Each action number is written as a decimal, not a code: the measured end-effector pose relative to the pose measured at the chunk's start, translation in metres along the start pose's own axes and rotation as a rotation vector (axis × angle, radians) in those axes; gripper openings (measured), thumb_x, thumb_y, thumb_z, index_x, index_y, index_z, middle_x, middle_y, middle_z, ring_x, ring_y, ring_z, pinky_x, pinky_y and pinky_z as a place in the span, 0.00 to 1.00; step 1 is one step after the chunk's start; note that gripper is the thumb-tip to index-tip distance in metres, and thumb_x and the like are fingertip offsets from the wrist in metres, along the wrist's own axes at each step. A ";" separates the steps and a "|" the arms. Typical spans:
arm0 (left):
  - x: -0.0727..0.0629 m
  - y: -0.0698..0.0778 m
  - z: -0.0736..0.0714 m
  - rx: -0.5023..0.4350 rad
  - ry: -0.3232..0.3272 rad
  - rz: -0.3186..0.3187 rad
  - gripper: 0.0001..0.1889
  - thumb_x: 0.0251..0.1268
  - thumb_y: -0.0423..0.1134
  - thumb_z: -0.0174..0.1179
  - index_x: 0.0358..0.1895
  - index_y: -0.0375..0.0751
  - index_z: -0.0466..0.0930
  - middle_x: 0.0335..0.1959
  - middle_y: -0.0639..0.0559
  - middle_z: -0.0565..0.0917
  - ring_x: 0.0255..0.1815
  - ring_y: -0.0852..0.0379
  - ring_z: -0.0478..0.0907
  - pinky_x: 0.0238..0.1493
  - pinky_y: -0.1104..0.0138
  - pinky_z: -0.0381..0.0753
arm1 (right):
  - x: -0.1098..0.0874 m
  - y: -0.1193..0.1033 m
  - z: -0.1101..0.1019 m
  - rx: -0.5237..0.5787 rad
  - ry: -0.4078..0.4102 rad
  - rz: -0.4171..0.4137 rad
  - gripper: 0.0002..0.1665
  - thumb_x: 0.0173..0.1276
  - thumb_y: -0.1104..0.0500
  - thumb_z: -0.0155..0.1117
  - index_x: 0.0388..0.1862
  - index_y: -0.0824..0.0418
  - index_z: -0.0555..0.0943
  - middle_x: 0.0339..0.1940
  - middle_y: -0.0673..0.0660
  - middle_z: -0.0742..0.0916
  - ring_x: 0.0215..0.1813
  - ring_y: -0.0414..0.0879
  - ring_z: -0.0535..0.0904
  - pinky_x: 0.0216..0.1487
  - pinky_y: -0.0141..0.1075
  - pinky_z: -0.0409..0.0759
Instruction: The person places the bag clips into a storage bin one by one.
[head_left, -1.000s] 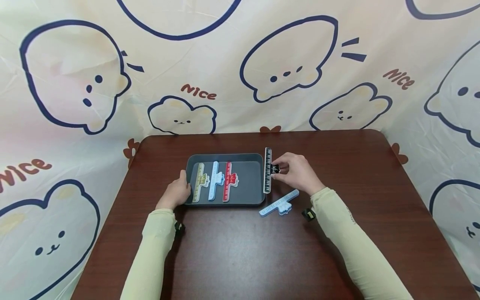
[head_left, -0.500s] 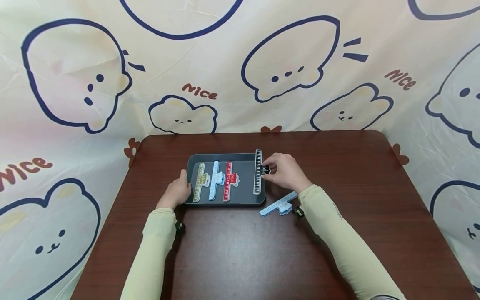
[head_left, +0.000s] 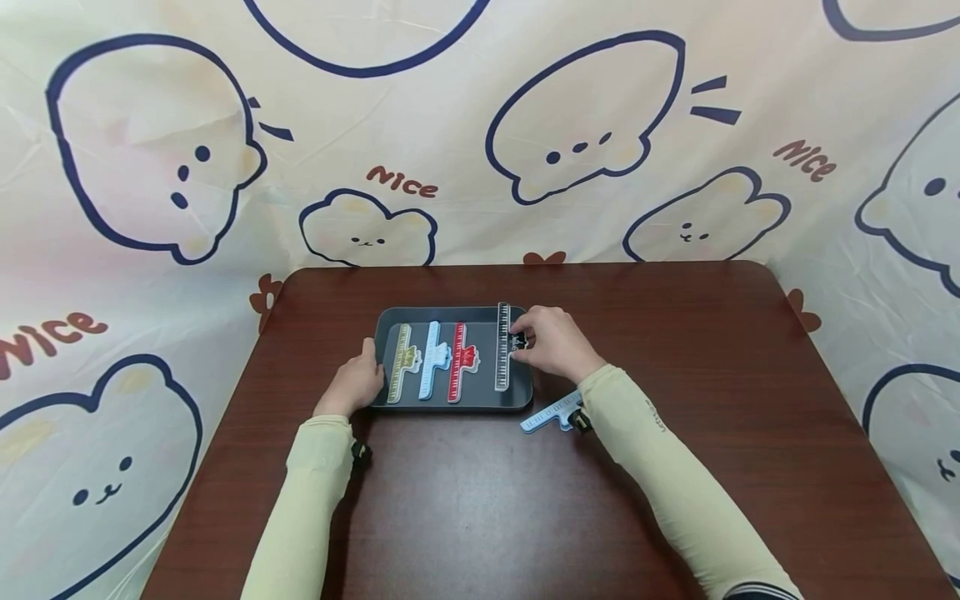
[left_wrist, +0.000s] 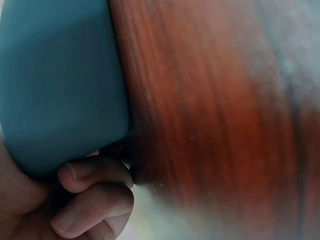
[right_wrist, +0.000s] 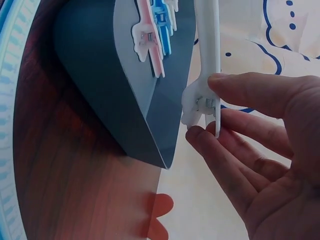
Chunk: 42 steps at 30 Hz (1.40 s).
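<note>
- Left hand (head_left: pixel 349 382) gripped the tray (head_left: pixel 486 383) at its left end, fingers curled.
- Right hand (head_left: pixel 558 343) pinched the black clip (head_left: pixel 503 354) by its handle.
- Black clip: above the tray's right end; long axis front-to-back, handle pointing right.

Mid-frame, the tray (head_left: pixel 450 407) has a bare strip, reachable from above, between the red clip (head_left: pixel 457 362) and the black clip (head_left: pixel 502 350). The right fingers (head_left: pixel 529 321), pinching the black clip, block the tray's right side; the left fingers (head_left: pixel 367 350) block its left. Below the right fingers, a light-blue clip (head_left: pixel 547 414) and the right sleeve (head_left: pixel 660 467) obstruct. The counter (head_left: pixel 465 517) offers open passage at bottom centre and far right.
</note>
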<state>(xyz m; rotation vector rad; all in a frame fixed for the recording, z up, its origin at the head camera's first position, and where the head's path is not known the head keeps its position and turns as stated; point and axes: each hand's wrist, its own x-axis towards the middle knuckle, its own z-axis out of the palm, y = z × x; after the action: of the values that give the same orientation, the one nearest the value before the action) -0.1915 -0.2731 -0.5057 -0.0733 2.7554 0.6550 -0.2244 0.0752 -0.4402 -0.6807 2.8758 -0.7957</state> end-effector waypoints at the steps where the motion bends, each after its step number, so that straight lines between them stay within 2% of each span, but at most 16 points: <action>1: 0.000 0.000 0.000 0.000 0.000 0.000 0.25 0.83 0.38 0.42 0.72 0.28 0.49 0.47 0.28 0.82 0.40 0.43 0.82 0.44 0.51 0.79 | 0.001 -0.001 0.001 -0.003 -0.004 0.000 0.20 0.58 0.57 0.82 0.50 0.60 0.90 0.43 0.55 0.87 0.41 0.47 0.83 0.47 0.41 0.83; 10: 0.001 0.000 0.000 -0.002 -0.004 -0.016 0.27 0.83 0.39 0.42 0.75 0.28 0.47 0.54 0.25 0.81 0.46 0.41 0.83 0.49 0.49 0.79 | 0.009 -0.009 0.006 -0.039 -0.054 0.009 0.22 0.59 0.57 0.82 0.52 0.59 0.90 0.48 0.56 0.88 0.43 0.47 0.82 0.49 0.42 0.82; 16: 0.001 0.001 0.001 -0.004 0.004 -0.008 0.23 0.82 0.38 0.43 0.70 0.29 0.51 0.47 0.28 0.82 0.41 0.42 0.82 0.45 0.50 0.78 | 0.012 -0.012 0.009 -0.046 -0.079 0.018 0.22 0.60 0.56 0.82 0.53 0.59 0.89 0.50 0.56 0.89 0.45 0.47 0.82 0.51 0.42 0.83; 25: 0.000 0.001 -0.001 0.003 0.002 -0.002 0.23 0.82 0.37 0.43 0.70 0.28 0.51 0.46 0.28 0.82 0.38 0.43 0.81 0.44 0.51 0.78 | 0.017 -0.014 0.015 -0.054 -0.120 0.043 0.23 0.60 0.57 0.82 0.54 0.60 0.89 0.53 0.58 0.89 0.46 0.48 0.81 0.53 0.43 0.83; 29: -0.001 0.001 -0.002 0.000 0.001 -0.006 0.23 0.82 0.37 0.43 0.70 0.28 0.51 0.44 0.30 0.83 0.37 0.43 0.81 0.43 0.51 0.78 | 0.020 -0.015 0.019 -0.080 -0.138 0.047 0.23 0.61 0.56 0.81 0.55 0.60 0.89 0.54 0.58 0.89 0.49 0.48 0.83 0.56 0.43 0.83; 36: 0.000 0.001 -0.001 -0.003 0.004 -0.011 0.24 0.82 0.37 0.43 0.71 0.29 0.50 0.48 0.28 0.82 0.41 0.43 0.82 0.46 0.50 0.79 | 0.024 -0.015 0.024 -0.113 -0.174 0.059 0.23 0.61 0.55 0.82 0.55 0.59 0.89 0.56 0.57 0.90 0.56 0.49 0.84 0.62 0.45 0.81; 42: 0.000 0.001 -0.002 -0.003 -0.007 -0.007 0.23 0.83 0.37 0.43 0.70 0.29 0.50 0.42 0.32 0.83 0.36 0.44 0.80 0.42 0.53 0.77 | 0.027 -0.014 0.029 -0.153 -0.184 0.036 0.23 0.60 0.55 0.82 0.54 0.59 0.90 0.55 0.57 0.90 0.56 0.50 0.84 0.63 0.45 0.81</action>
<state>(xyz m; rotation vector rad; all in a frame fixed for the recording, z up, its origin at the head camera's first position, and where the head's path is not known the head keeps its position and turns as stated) -0.1925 -0.2733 -0.5043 -0.0817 2.7457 0.6564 -0.2373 0.0395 -0.4567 -0.6757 2.7922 -0.4840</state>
